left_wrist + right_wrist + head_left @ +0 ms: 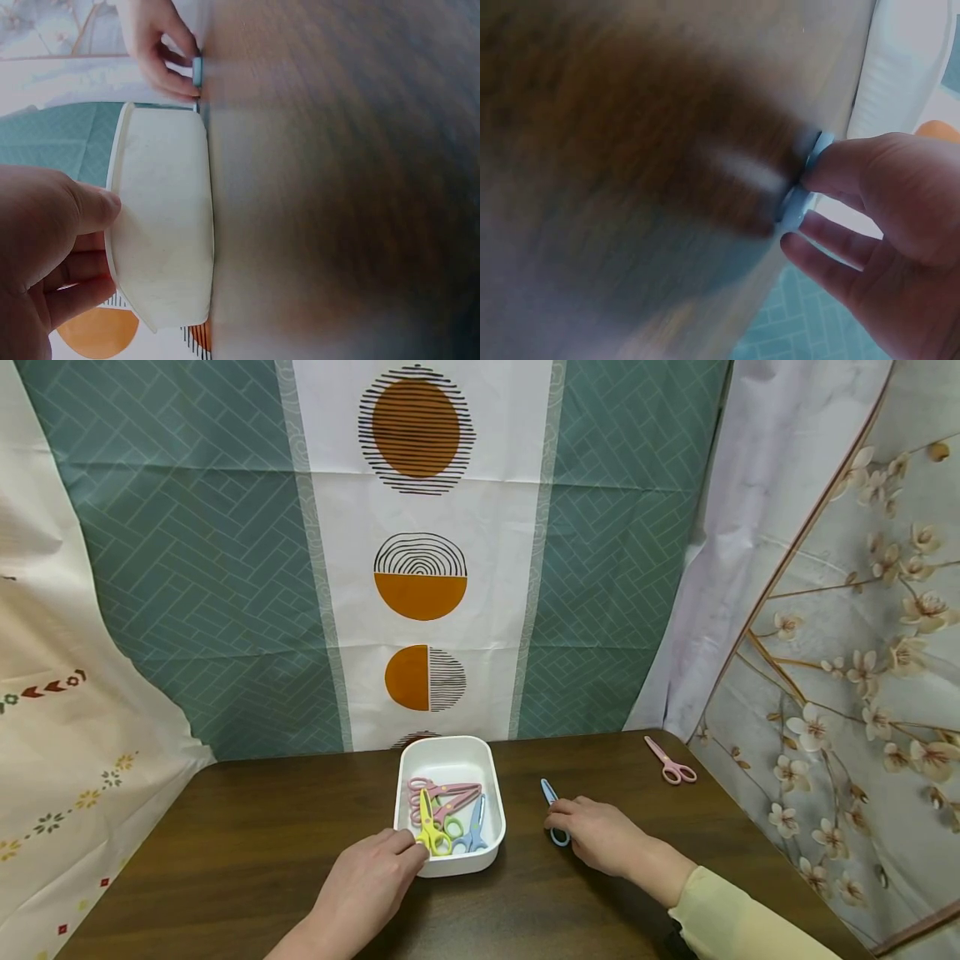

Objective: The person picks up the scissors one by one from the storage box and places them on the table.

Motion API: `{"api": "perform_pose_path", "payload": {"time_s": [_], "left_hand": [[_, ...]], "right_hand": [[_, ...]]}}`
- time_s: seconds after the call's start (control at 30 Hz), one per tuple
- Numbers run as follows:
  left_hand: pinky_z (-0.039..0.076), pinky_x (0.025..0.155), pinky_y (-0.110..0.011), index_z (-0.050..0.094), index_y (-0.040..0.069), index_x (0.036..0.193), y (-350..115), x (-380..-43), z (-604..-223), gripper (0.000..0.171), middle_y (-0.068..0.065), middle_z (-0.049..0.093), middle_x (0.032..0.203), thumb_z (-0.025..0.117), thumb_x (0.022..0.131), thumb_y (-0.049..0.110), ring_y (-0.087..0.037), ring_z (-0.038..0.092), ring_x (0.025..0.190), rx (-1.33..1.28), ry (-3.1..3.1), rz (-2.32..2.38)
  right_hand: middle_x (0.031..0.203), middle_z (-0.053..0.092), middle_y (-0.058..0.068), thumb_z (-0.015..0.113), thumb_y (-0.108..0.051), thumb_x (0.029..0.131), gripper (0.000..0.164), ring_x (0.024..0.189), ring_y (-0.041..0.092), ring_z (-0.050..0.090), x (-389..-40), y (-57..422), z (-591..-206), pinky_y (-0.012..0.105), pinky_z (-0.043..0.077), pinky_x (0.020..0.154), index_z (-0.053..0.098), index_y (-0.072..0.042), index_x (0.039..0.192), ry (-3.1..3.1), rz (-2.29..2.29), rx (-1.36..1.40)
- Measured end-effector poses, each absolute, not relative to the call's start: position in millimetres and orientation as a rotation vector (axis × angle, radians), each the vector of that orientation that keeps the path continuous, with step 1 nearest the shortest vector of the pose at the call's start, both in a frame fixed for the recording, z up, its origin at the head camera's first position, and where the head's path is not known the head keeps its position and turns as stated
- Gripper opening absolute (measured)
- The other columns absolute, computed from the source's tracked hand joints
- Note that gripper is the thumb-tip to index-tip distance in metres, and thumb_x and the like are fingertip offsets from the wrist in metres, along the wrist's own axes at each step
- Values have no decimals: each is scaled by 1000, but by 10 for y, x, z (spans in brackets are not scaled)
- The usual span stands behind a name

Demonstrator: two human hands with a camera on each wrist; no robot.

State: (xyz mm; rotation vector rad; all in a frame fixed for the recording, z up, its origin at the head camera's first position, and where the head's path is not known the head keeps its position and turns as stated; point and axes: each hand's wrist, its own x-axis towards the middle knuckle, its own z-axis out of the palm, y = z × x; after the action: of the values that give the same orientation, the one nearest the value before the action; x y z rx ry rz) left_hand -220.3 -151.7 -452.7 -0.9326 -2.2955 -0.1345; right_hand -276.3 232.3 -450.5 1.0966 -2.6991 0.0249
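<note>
A white plastic bin (491,852) holds several pairs of scissors: pink scissors (450,789), yellow scissors (426,814), blue scissors (476,827) and a pair with green handles (453,827). My left hand (378,868) pinches the bin's near-left rim, thumb outside and fingers over the edge, as the left wrist view also shows. To the right of the bin, another pair of light blue scissors (550,792) lies on the table, blades pointing away. My right hand (596,835) grips it around the handles, thumb on one side and fingers on the other. The hand partly hides the handles.
Pink scissors (670,762) lie alone near the table's far right corner. The dark wooden table (300,810) backs onto a hanging green and white curtain (217,610). A flowered cloth (840,735) hangs along the right side.
</note>
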Motion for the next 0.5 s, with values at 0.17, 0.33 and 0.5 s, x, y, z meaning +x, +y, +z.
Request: {"api": "perform_pose_path", "payload": {"time_s": [0.17, 0.33, 0.5], "left_hand": [[50, 63, -28, 71, 22, 87, -1520, -2196, -4512, 26, 8, 62, 82, 93, 83, 9, -13, 59, 75, -928, -2314, -133], [50, 64, -28, 73, 22, 90, -1514, -2194, -4498, 24, 8, 63, 83, 92, 84, 8, -13, 58, 75, -929, -2343, -131], [50, 64, -27, 73, 22, 91, -1511, -2188, -4500, 25, 8, 63, 84, 92, 84, 7, -13, 58, 75, -927, -2366, -128]], "right_hand": [[126, 72, 4, 80, 4, 86, 40, 110, 27, 71, -2695, 2333, -4508, 44, 63, 88, 78, -15, 122, -2634, 36, 1032], [126, 74, 7, 87, -8, 88, 40, 111, 31, 72, -2600, 2318, -4507, 47, 63, 89, 77, -13, 126, -2593, 12, 945], [132, 73, 11, 89, -24, 94, 45, 117, 33, 71, -2481, 2269, -4493, 50, 61, 93, 75, -11, 134, -2661, 25, 855]]}}
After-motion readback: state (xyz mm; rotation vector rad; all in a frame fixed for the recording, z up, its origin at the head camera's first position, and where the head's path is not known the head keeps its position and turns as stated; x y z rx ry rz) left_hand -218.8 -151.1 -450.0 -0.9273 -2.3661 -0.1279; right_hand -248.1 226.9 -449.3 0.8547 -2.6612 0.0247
